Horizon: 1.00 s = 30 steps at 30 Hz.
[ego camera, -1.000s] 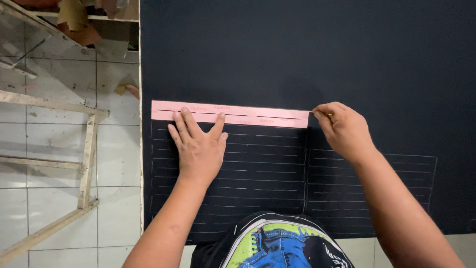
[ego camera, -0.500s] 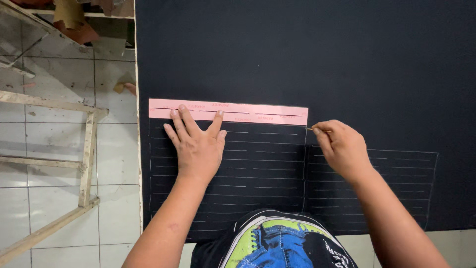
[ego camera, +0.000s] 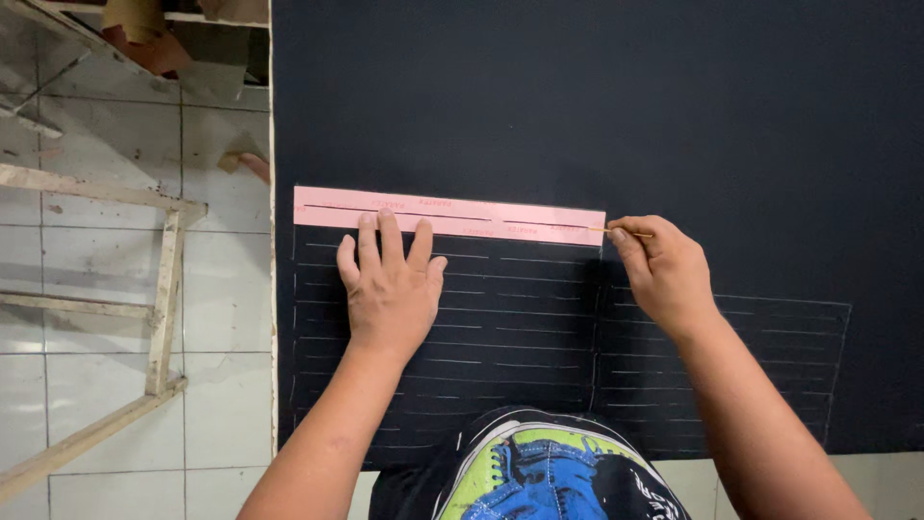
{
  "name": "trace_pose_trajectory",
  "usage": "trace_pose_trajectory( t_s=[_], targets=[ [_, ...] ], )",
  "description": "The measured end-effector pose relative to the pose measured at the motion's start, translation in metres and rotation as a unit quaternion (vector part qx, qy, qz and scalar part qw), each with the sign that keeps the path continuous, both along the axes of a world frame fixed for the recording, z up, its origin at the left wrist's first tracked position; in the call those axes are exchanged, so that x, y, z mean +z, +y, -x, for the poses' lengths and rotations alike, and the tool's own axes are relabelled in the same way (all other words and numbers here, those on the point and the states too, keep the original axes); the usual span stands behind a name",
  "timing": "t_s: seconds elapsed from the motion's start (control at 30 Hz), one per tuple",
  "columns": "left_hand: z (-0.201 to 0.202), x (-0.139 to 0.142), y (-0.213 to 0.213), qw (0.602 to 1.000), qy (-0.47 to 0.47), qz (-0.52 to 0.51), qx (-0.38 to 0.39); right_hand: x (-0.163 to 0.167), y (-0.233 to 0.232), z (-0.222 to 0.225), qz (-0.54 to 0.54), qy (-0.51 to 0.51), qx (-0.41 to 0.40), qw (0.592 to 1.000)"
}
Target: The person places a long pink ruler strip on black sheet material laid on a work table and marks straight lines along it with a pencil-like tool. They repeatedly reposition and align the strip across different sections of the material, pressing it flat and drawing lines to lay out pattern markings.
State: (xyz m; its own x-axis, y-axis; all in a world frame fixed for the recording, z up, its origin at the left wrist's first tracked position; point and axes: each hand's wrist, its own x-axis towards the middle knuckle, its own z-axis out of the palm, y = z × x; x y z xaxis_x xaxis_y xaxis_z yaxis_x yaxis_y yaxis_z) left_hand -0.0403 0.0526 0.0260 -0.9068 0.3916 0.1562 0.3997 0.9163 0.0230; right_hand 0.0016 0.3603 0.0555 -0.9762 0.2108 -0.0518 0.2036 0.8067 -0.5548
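Note:
A long pink slotted template strip [ego camera: 481,214] lies flat on a large dark navy sheet [ego camera: 597,106]. My left hand [ego camera: 390,289] presses flat on the strip's lower edge, fingers spread. My right hand [ego camera: 664,270] pinches a thin yellowish marking stick [ego camera: 626,231], its tip at the strip's right end. Below the strip the sheet carries rows of pale ruled lines [ego camera: 510,327] in two blocks.
A white tiled floor [ego camera: 221,385] lies left of the sheet. A rough wooden frame [ego camera: 164,299] rests on the tiles. Cardboard scraps [ego camera: 144,29] sit at the top left. My knee in a colourful printed garment [ego camera: 539,477] overlaps the sheet's near edge.
My right hand dipped slightly lower beside the strip's right end, then came back up to it. The left hand and strip stay in place.

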Motion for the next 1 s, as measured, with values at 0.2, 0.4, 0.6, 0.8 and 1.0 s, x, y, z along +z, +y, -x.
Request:
trace_pose_trajectory(
  t_s=[0.2, 0.4, 0.6, 0.8, 1.0],
  targets=[
    [0.001, 0.001, -0.007, 0.997, -0.004, -0.075, -0.01, -0.002, -0.024, 0.014, -0.091, 0.091, 0.085, 0.988],
    [0.004, 0.001, -0.009, 0.992, -0.035, -0.118, -0.001, 0.0, -0.072, 0.045, 0.009, 0.073, 0.171, 0.983],
    [0.005, 0.002, -0.011, 0.989, -0.049, -0.138, 0.005, 0.005, -0.086, 0.057, -0.052, 0.097, 0.162, 0.981],
    [0.005, 0.002, -0.014, 0.988, -0.051, -0.149, 0.005, 0.002, -0.096, 0.059, 0.049, 0.036, 0.155, 0.986],
    [0.004, -0.007, -0.018, 0.983, -0.037, -0.182, 0.009, 0.001, -0.132, 0.081, 0.006, 0.11, 0.275, 0.955]
  ],
)
